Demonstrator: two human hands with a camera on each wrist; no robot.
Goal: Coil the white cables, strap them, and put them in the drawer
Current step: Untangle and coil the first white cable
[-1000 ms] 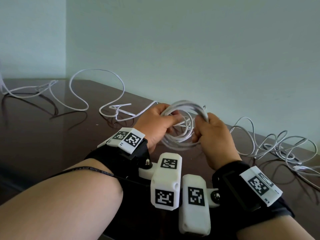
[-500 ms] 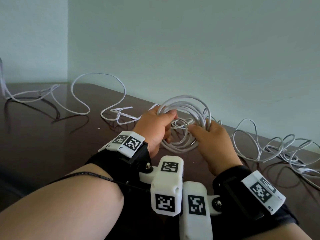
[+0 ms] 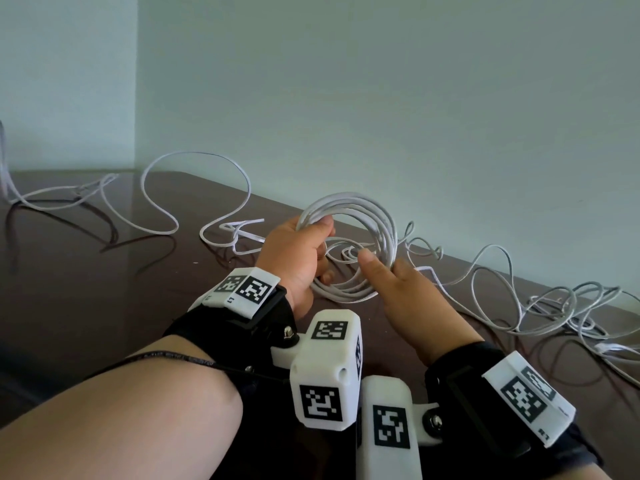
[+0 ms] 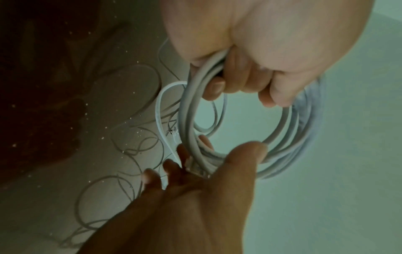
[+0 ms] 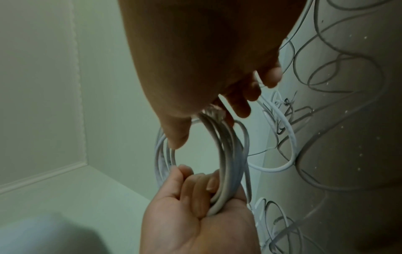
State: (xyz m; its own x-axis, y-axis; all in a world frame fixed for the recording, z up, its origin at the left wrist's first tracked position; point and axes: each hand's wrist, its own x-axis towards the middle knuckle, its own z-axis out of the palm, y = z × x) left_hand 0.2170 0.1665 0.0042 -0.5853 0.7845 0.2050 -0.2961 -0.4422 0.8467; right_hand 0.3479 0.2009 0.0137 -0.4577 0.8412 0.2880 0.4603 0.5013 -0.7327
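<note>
A coil of white cable [image 3: 385, 216] is held up above the dark table [image 3: 86, 289], close to the wall. My left hand [image 3: 304, 247] grips the coil's left side, fingers curled through the loops [image 4: 219, 86]. My right hand [image 3: 384, 275] holds the lower right side, with the thumb [image 4: 245, 154] laid over the strands and the fingers behind them. A clear plug [image 4: 196, 170] at the cable's end sits under the right fingers, also seen in the right wrist view [image 5: 215, 112]. No strap or drawer is in view.
A loose white cable [image 3: 194, 199] snakes across the table's far left. Another tangled white cable [image 3: 554, 299] sprawls on the right along the wall. The wall [image 3: 381, 98] runs directly behind the coil. Wrist cameras [image 3: 325, 368] hang below both hands.
The coil has been lifted and turned more upright. My right hand slid from the coil's top right down to its lower right and its thumb now points out.
</note>
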